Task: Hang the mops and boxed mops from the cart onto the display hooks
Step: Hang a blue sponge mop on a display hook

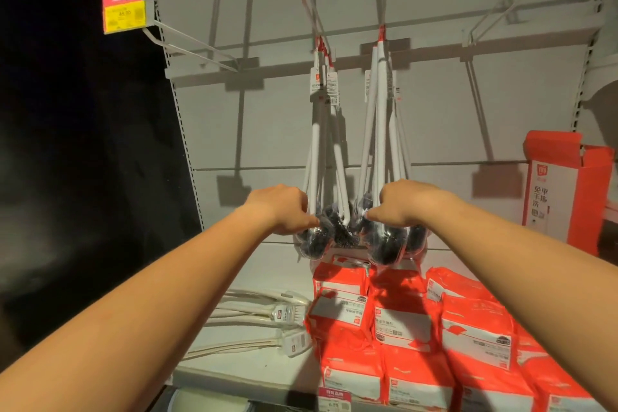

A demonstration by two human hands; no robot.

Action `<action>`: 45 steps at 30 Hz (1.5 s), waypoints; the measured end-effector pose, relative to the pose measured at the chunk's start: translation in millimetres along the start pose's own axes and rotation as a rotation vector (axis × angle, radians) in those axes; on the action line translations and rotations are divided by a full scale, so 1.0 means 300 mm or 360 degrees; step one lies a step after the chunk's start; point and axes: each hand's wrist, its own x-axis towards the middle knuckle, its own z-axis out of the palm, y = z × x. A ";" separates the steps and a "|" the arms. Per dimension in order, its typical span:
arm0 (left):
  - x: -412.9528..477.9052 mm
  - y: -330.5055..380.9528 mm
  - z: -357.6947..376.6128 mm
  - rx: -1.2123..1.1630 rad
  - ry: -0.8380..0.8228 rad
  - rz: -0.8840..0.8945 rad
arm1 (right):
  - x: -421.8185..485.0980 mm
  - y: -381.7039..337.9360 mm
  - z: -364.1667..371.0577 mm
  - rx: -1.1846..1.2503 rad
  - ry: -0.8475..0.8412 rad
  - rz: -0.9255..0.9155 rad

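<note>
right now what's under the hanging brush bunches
Red packs stacked on the shelf lie below the hanging brushes. The rearmost packs' tops are covered by the brush heads.

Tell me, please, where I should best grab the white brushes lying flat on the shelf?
Probably grip the white brushes by their long handles, coming from the left: they lie flat with their heads beside the red packs.
</note>
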 end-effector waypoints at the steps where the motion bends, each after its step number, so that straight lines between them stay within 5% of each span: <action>1: -0.010 -0.012 0.006 -0.0012 -0.0005 -0.0024 | 0.006 -0.016 0.007 -0.0008 -0.0013 -0.0025; 20: -0.799 -0.567 0.175 -0.0078 -0.0271 -0.1024 | -0.178 -0.881 0.185 -0.0094 -0.0124 -0.1044; 34: -1.677 -0.994 0.203 0.0045 -0.0289 -0.1695 | -0.750 -1.740 0.246 -0.0110 -0.0161 -0.1667; 45: -2.163 -1.200 0.229 -0.0055 -0.0339 -0.2064 | -1.113 -2.198 0.282 -0.0191 -0.0169 -0.2121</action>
